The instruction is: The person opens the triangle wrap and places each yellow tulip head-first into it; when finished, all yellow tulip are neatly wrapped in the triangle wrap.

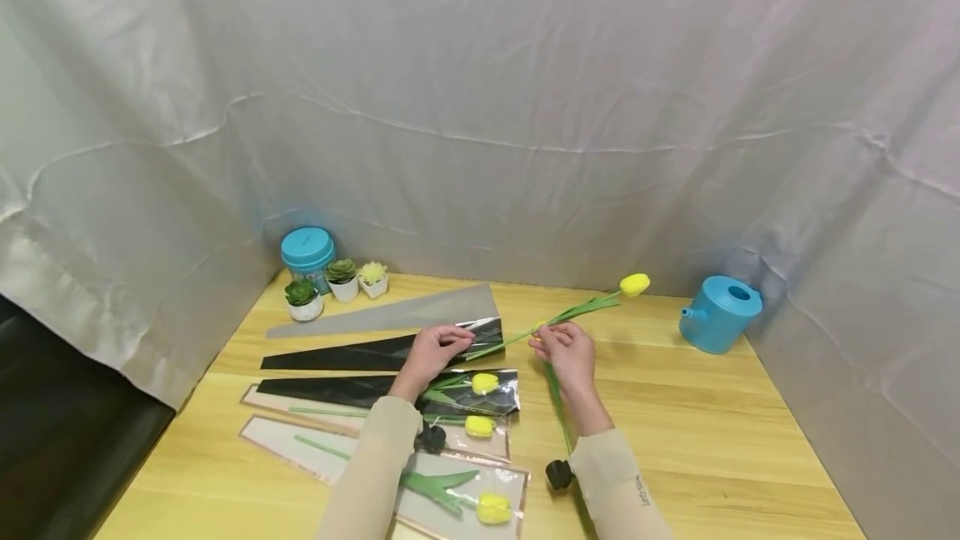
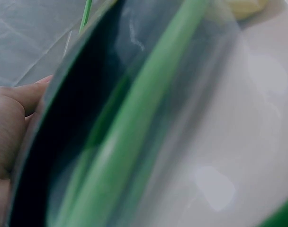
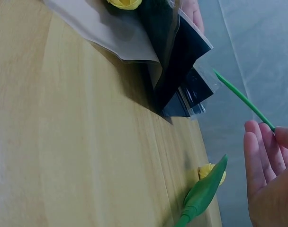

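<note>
My right hand (image 1: 570, 358) pinches the green stem of a yellow tulip (image 1: 634, 285) between thumb and fingers. Its bloom points up to the right, and its stem end overlaps the mouth of a flat black flower sleeve (image 1: 337, 352) in the head view. At that mouth, my left hand (image 1: 432, 354) pinches the sleeve's edge, where clear film (image 1: 489, 328) shines. In the left wrist view, a nearer sleeve hides most of the left fingers. A second tulip (image 3: 205, 189) lies on the table below my right hand, its bloom partly covered in the head view.
Nearer me lie another black sleeve (image 1: 322, 388) and two pale sleeves (image 1: 273, 440), with yellow tulips on or in them. A grey sleeve (image 1: 420, 312) lies farther back. Small potted succulents (image 1: 342, 280) and a blue-lidded tub (image 1: 307, 250) stand back left, a blue watering can (image 1: 720, 315) right.
</note>
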Demonstrator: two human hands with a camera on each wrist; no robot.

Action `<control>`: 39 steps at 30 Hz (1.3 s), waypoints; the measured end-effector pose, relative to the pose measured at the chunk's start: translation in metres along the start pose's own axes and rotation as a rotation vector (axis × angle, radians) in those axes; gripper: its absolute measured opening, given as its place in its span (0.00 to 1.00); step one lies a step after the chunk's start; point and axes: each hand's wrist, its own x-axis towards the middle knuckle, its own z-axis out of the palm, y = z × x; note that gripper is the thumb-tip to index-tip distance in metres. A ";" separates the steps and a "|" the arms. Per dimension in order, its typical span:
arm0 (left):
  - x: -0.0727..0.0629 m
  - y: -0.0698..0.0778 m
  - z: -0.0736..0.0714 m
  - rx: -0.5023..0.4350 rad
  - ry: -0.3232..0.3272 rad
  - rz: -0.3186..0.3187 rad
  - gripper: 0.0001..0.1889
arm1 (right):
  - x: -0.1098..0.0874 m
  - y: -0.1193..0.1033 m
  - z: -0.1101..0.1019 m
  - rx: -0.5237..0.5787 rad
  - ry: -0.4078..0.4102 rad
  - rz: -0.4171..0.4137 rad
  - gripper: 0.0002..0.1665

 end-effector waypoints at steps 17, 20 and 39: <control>0.001 0.001 0.000 0.007 0.004 -0.010 0.08 | 0.005 -0.011 -0.014 0.125 0.111 -0.082 0.14; 0.002 0.000 0.000 0.008 0.008 -0.009 0.08 | 0.007 -0.016 -0.024 0.169 0.175 -0.128 0.15; 0.002 -0.001 0.000 -0.006 -0.004 -0.001 0.08 | 0.003 -0.004 0.005 0.091 0.084 -0.038 0.16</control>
